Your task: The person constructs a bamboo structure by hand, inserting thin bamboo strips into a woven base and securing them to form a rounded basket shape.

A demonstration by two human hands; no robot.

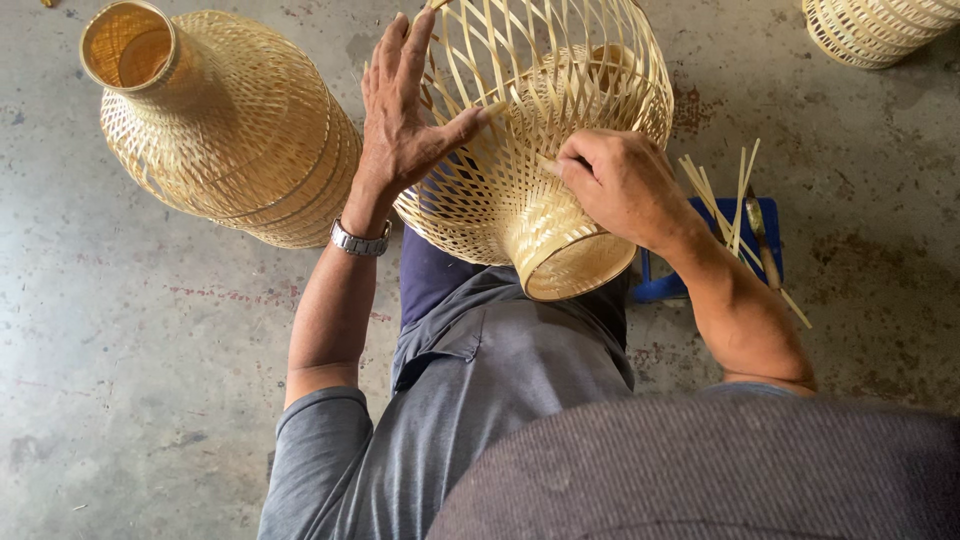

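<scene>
Woven basket (pixel 530 170) is lying on lap, narrow neck pointing toward camera; left hand (pixel 400 120) is pressing it with fingers spread, right hand (pixel 615 180) fingers pinching its weave.

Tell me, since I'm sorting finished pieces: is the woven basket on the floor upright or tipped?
Tipped: the woven basket lies on its side on the concrete floor, its open neck facing up-left.
</scene>
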